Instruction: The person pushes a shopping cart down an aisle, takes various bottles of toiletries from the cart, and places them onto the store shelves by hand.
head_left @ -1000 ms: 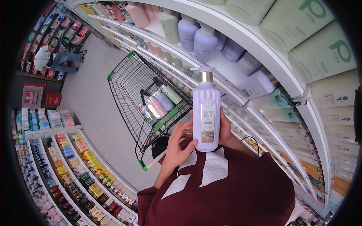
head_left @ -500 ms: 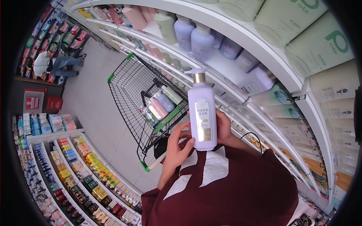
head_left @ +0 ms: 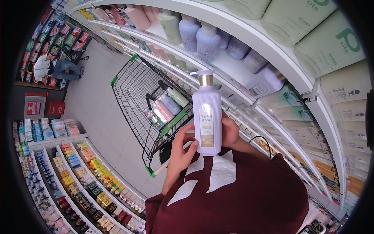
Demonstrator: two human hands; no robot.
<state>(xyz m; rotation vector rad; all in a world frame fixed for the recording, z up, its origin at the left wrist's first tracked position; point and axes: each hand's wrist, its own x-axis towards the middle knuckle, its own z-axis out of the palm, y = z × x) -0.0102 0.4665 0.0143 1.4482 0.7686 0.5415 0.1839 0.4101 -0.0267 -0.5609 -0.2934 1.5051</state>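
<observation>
A lilac pump bottle of shampoo (head_left: 207, 117) stands upright before my chest, its label facing me and its gold-collared pump on top. My left hand (head_left: 181, 150) grips its lower left side, thumb at the edge and fingers curled partly behind. On the other side my right hand (head_left: 230, 132) is wrapped round the back of the bottle, most of its fingers hidden. Beyond the bottle is a wire shopping cart (head_left: 136, 113) with green corners. Several items lie in it, including a pink bottle (head_left: 163, 111) and a blue-lilac bottle (head_left: 170, 104).
To the right, a curved-looking white shelf (head_left: 233, 74) carries several lilac bottles (head_left: 208, 43) and green packs (head_left: 331, 43). Lower left, another shelf unit (head_left: 89, 175) holds small boxes. A person (head_left: 58, 68) bends by the far shelves, across the tiled aisle (head_left: 101, 89).
The shampoo bottle has shifted slightly left and turned a little in my hands, so the bright glare on its label has faded. The far person's legs have moved slightly.
</observation>
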